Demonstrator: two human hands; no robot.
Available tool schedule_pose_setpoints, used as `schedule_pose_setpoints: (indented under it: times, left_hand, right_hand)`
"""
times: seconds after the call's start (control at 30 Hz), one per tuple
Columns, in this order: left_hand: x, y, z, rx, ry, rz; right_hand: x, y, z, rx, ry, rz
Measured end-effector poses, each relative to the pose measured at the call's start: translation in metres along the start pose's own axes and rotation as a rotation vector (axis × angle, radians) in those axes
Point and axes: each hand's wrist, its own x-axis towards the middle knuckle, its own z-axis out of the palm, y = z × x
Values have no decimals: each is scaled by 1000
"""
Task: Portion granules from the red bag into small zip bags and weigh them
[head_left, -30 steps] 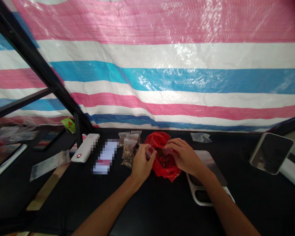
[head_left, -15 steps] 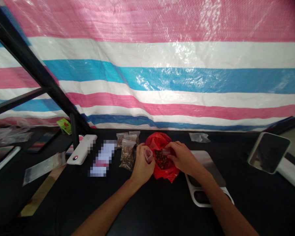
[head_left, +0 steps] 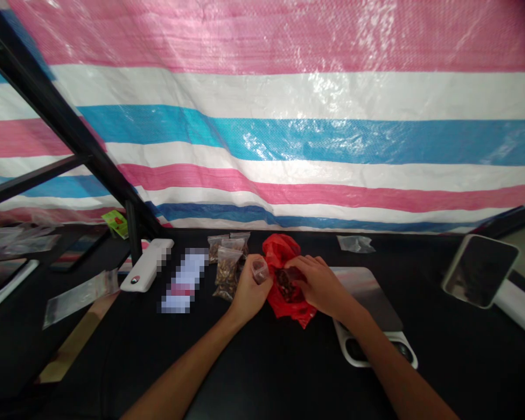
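My left hand (head_left: 250, 287) is closed around a small clear plastic bag (head_left: 259, 270), its mouth spread open and facing up. Just right of it, a red plastic bag (head_left: 284, 308) sits on the black table with its top open, and small brown dried pieces (head_left: 285, 284) show inside. My right hand (head_left: 317, 284) is at the right side of that opening, its fingers bent together and pointing in over the pieces. What those fingertips grip is hidden. Several filled zip bags (head_left: 227, 265) of brown bits lie beside my left hand.
A kitchen scale (head_left: 376, 297) lies under my right forearm. Further right stands a tilted phone-like screen (head_left: 481, 271). An empty clear bag (head_left: 356, 244) lies at the back. To the left are a white device (head_left: 147, 265), a blurred-out item (head_left: 184, 281) and a flat clear bag (head_left: 81, 296).
My left hand has shifted slightly left with the small clear bag. My right hand has moved a little left, further over the red bag, whose opening looks narrower.
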Motion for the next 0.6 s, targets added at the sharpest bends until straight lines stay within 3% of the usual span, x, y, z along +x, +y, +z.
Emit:
schedule_pose_setpoints:
  times: [0.13,0.33,0.4,0.53,0.6]
  left_hand:
    - [1,2,0,-33,-24,-6]
    - [0,-2,2,-17,-16,14]
    - [0,-4,2,37,34,58]
    - [-3,-2,-2,344,254,269]
    - [-4,1,-4,473,287,334]
  right_hand:
    - [0,-9,0,-120,64,62]
    - [0,-15,5,-84,34,-21]
    - [0,-15,6,-13,36,7]
    - [3,-12,3,167,62,76]
    - [4,-12,0,278,100,52]
